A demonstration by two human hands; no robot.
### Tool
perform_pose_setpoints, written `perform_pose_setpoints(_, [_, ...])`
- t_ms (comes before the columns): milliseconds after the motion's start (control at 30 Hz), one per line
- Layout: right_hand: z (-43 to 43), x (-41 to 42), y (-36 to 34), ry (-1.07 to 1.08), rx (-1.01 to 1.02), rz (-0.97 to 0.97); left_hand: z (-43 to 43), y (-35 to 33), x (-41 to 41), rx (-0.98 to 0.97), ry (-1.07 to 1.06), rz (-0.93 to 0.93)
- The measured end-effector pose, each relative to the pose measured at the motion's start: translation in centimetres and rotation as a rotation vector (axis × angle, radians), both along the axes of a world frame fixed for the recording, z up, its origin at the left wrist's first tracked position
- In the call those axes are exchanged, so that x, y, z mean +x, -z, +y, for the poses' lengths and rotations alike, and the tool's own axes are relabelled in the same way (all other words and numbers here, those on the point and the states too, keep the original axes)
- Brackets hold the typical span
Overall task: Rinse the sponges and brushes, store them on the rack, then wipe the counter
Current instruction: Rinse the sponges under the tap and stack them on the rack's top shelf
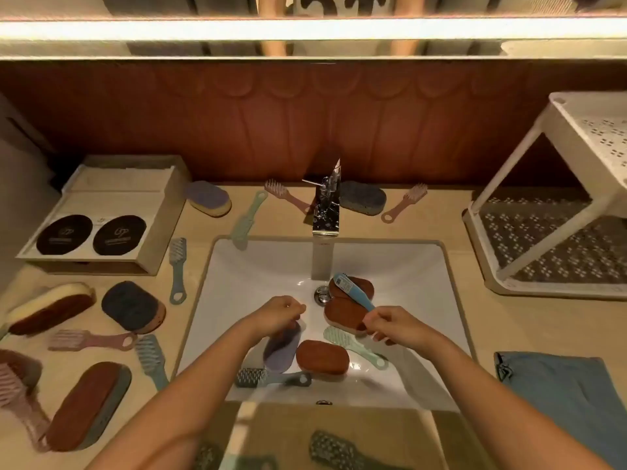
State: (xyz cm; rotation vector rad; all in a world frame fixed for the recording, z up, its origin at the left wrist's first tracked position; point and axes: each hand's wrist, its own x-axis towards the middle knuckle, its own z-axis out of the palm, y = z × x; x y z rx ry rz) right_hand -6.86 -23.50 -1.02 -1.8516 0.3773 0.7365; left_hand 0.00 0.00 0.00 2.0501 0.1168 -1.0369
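My right hand (395, 325) grips the handle of a blue brush (353, 290), whose head points up toward the faucet (325, 218) over the white sink (417, 266). My left hand (280, 312) hovers over the basin with fingers curled, just above a purple sponge (281, 351); whether it holds anything is unclear. In the basin lie brown sponges (322, 357), a mint brush (353, 346) and a grey brush (268, 378). No water stream is visible. The white perforated rack (543, 242) stands on the counter at the right.
Several sponges and brushes lie on the counter left of the sink and behind the faucet. A wooden box (101, 215) sits at the back left. A blue cloth (563, 395) lies at the front right. Another brush (336, 451) rests at the counter's front edge.
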Motion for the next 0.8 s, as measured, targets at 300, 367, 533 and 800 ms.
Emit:
perform_pose_setpoints(300, [6.0,-0.6,7.2,-0.462,-0.584,-0.114,1.4,9.2,-3.5,0.371,-0.097,-0.163])
perform_pose_setpoints(367, [7.7,-0.4,7.9,-0.541,-0.686,-0.191,2.1,9.6,-4.3,0.266,-0.131,-0.153])
perform_pose_setpoints(533, [10.1,0.1,9.3,-0.644,-0.748,-0.26,3.5,10.6,-4.5,0.16,-0.152,-0.069])
perform_pose_setpoints(800, [10.4,0.4,10.1,-0.544,-0.683,-0.217,4.6,11.7,-3.5,0.24,0.02,-0.18])
